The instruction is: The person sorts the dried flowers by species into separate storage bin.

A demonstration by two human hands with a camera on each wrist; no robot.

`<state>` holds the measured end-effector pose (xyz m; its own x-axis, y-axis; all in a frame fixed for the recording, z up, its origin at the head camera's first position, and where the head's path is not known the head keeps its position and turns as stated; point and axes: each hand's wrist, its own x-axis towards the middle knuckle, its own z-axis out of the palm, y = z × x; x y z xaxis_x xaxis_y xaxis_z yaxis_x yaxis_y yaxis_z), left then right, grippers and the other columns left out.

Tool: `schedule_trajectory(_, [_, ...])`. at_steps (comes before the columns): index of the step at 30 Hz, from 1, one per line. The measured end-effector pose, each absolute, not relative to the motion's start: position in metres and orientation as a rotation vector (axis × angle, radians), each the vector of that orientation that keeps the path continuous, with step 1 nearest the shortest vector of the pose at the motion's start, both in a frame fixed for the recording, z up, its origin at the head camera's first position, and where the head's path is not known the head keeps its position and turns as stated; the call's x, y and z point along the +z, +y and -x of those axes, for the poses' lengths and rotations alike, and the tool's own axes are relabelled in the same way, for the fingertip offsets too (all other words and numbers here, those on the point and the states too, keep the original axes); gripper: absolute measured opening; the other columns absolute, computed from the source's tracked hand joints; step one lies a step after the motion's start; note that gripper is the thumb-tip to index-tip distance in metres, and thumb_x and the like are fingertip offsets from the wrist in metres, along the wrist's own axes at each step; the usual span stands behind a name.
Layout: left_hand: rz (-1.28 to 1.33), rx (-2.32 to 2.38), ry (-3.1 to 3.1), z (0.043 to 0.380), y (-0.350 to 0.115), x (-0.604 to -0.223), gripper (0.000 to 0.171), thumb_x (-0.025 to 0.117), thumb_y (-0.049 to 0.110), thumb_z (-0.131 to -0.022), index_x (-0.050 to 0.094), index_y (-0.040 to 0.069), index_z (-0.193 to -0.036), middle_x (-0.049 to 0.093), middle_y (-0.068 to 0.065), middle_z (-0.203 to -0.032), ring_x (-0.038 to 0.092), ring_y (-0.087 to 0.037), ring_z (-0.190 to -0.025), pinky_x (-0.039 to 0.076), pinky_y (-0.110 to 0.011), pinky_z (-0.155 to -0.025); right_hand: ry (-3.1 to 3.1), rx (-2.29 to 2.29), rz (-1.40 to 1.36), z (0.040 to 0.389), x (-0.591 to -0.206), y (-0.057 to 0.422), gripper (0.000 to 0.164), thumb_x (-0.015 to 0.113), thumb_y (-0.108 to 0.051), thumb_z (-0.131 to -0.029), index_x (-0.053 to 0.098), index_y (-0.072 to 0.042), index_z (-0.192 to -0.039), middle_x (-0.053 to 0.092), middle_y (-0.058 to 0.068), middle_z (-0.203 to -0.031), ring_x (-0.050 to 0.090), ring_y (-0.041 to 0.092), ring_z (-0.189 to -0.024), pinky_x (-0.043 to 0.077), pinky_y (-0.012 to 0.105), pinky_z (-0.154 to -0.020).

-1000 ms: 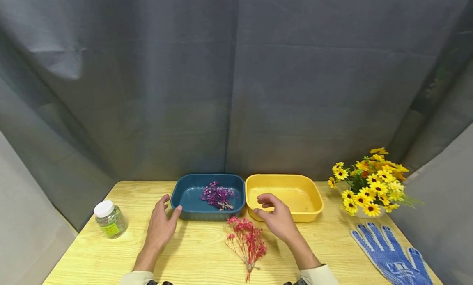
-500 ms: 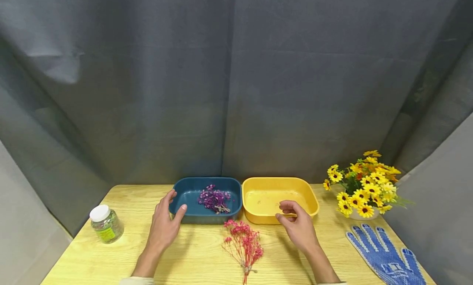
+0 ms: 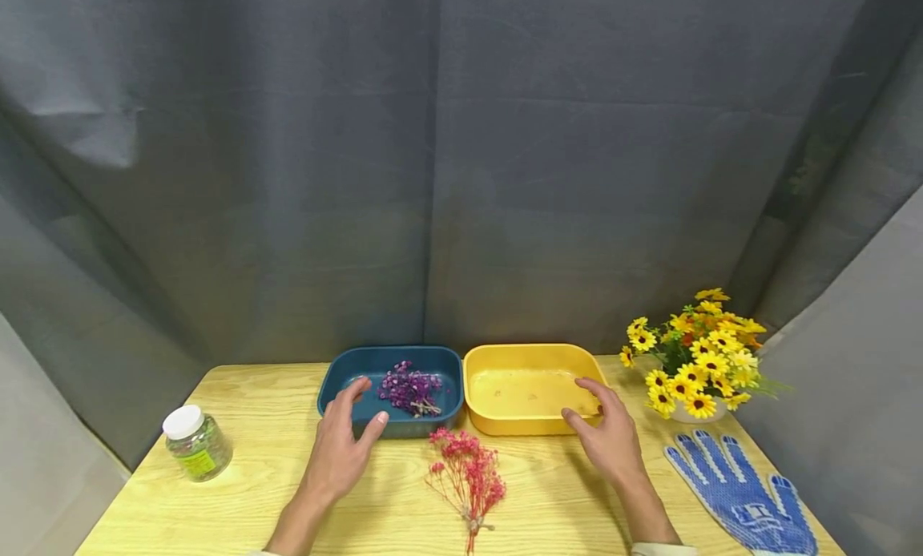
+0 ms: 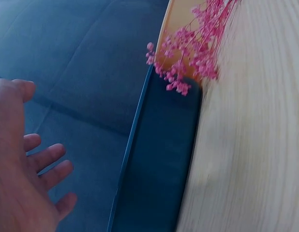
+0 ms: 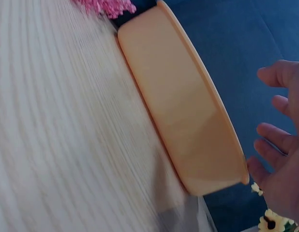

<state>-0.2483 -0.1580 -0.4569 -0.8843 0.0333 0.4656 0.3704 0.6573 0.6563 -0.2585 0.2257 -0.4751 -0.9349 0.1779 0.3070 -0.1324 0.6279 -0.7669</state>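
Observation:
My left hand (image 3: 342,444) overlaps the front left of the blue tray (image 3: 335,380) in the head view, thumb and fingers spread and holding nothing. In that tray lies a bunch of dried purple flowers (image 3: 409,386). At the front right corner of the yellow tray (image 3: 505,426) is my right hand (image 3: 609,434), its fingers loosely bent around air. Dried pink flowers (image 3: 472,472), tied at the stems, lie on the table between my hands. Both wrist views show the palms with nothing in them: the left hand (image 4: 23,159) and the right hand (image 5: 282,145).
A jar with a white lid (image 3: 197,442) stands on the left of the wooden table (image 3: 252,476). Yellow artificial flowers (image 3: 699,364) in a white pot and a blue-and-white work glove (image 3: 746,496) are on the right. A grey curtain (image 3: 433,163) hangs behind.
My right hand has moved right, from the yellow tray's front left to its front right corner. My left hand has shifted right over the blue tray's edge. The head view has turned slightly.

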Motion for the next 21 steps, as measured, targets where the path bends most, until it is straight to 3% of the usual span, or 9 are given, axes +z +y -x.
schedule_trajectory(6, [0.339, -1.082, -2.467, 0.246, -0.149, -0.459, 0.056, 0.063, 0.030, -0.094, 0.042, 0.013, -0.142, 0.053, -0.007, -0.139, 0.050, -0.030, -0.124, 0.034, -0.058, -0.101, -2.543, 1.160, 0.094, 0.261, -0.479, 0.237, 0.053, 0.067, -0.031, -0.090, 0.049, -0.016, -0.138, 0.037, 0.014, -0.153, 0.031, 0.040, -0.141, 0.026, 0.061, -0.108])
schedule_trajectory(13, [0.362, -1.103, -2.503, 0.243, -0.141, -0.463, 0.055, 0.063, 0.032, -0.093, 0.043, 0.015, -0.142, 0.054, -0.005, -0.136, 0.053, -0.027, -0.122, 0.040, -0.054, -0.099, -2.638, 1.154, 0.134, 0.266, -0.486, 0.247, 0.061, 0.064, -0.030, -0.092, 0.038, -0.012, -0.146, 0.020, 0.021, -0.159, 0.020, 0.044, -0.145, 0.021, 0.061, -0.112])
schedule_trajectory(21, [0.416, -1.115, -2.566, 0.236, -0.120, -0.469, 0.052, 0.066, 0.030, -0.091, 0.046, 0.020, -0.138, 0.058, 0.001, -0.128, 0.056, -0.020, -0.115, 0.041, -0.050, -0.097, -2.683, 1.252, 0.203, 0.270, -0.497, 0.255, 0.081, 0.062, -0.037, -0.093, 0.016, -0.009, -0.154, 0.021, 0.025, -0.156, 0.026, 0.044, -0.142, 0.024, 0.058, -0.112])
